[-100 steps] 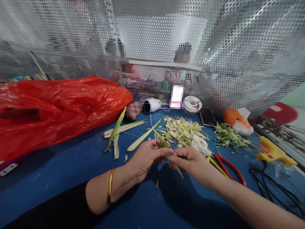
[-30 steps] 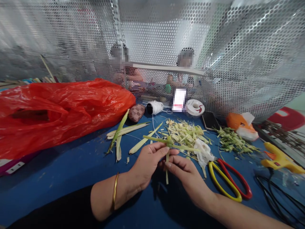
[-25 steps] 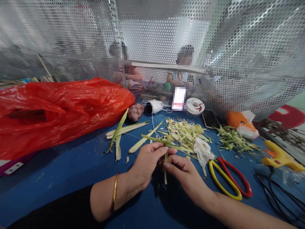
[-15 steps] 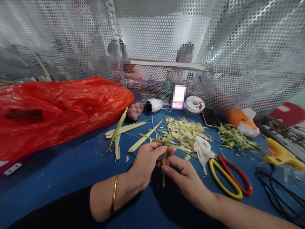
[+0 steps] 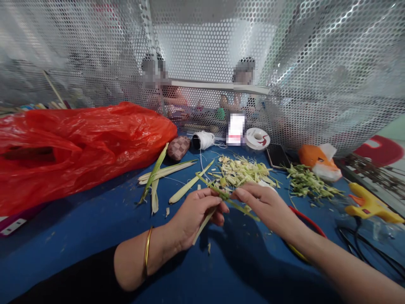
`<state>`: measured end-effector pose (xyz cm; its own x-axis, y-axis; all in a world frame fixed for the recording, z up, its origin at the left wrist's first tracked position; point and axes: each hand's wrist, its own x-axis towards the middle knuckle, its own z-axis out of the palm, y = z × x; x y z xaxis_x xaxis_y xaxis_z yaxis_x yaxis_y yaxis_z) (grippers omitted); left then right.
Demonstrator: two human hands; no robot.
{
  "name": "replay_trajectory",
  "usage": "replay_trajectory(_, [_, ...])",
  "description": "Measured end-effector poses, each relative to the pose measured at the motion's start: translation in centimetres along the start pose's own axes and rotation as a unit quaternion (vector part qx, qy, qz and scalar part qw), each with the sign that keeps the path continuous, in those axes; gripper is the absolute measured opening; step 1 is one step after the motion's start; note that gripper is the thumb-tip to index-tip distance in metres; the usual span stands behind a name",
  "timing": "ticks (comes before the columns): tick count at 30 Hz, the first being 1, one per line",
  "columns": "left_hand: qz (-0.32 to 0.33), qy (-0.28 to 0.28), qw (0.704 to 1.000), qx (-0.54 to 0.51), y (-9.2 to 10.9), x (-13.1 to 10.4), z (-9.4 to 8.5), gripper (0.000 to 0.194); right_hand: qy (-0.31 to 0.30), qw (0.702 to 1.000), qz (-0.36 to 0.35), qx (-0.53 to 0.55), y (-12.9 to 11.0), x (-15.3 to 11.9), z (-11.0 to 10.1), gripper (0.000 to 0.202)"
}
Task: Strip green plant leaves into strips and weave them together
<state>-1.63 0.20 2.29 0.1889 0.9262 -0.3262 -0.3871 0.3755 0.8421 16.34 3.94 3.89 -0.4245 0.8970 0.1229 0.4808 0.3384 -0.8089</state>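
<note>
My left hand [image 5: 198, 213] pinches several woven green leaf strips [image 5: 221, 193] between thumb and fingers. One pale strip end [image 5: 204, 226] hangs down beside its palm, and another points up and away to the left. My right hand [image 5: 265, 204] is closed at the right side of the same strips, its fingertips pressed together there; a strip end slants out beneath it. Beyond both hands lies a heap of pale leaf scraps [image 5: 243, 171]. A long husk leaf [image 5: 190, 185] rests just past my left hand. My right forearm partly covers scissors with red and yellow handles [image 5: 311, 221].
At left a large red plastic bag [image 5: 126, 135] spreads over the blue table. Further back stand a checkered pouch [image 5: 179, 147], white thread [image 5: 204, 140], a ribbon spool [image 5: 257, 138] and phones. Right: green trimmings [image 5: 311, 181], tissue pack, yellow glue gun [image 5: 370, 204], cable. People sit behind perforated mesh.
My right hand has moved up and right, from the hanging strip to the right side of the woven strips. The hanging strip now tilts left, and my right arm now covers part of the scissors.
</note>
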Motion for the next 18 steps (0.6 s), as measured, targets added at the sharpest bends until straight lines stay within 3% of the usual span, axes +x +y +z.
replay_trajectory(3, [-0.022, -0.032, 0.999, 0.028, -0.2, -0.1, -0.2, 0.014, -0.057, 0.968, 0.120, 0.211, 0.8, 0.5, 1.3, 0.032])
replay_trajectory(6, [-0.026, -0.010, 0.996, 0.088, -0.5, 0.0, -0.2, 0.023, -0.029, 0.911, 0.186, 0.366, 0.9, 0.1, 2.7, 0.020])
replay_trajectory(9, [-0.040, 0.026, 0.991, 0.127, -0.6, 0.0, 0.0, 0.023, -0.003, 0.880, 0.199, 0.430, 0.8, -0.3, 3.2, 0.018])
replay_trajectory(12, [-0.040, 0.025, 0.988, 0.146, -0.7, 0.0, 0.2, 0.024, 0.012, 0.877, 0.195, 0.438, 0.8, -0.3, 3.2, 0.018])
replay_trajectory(18, [-0.046, 0.008, 0.984, 0.170, -0.6, 0.1, 0.1, 0.026, 0.061, 0.902, 0.158, 0.396, 0.8, -0.2, 3.4, 0.021])
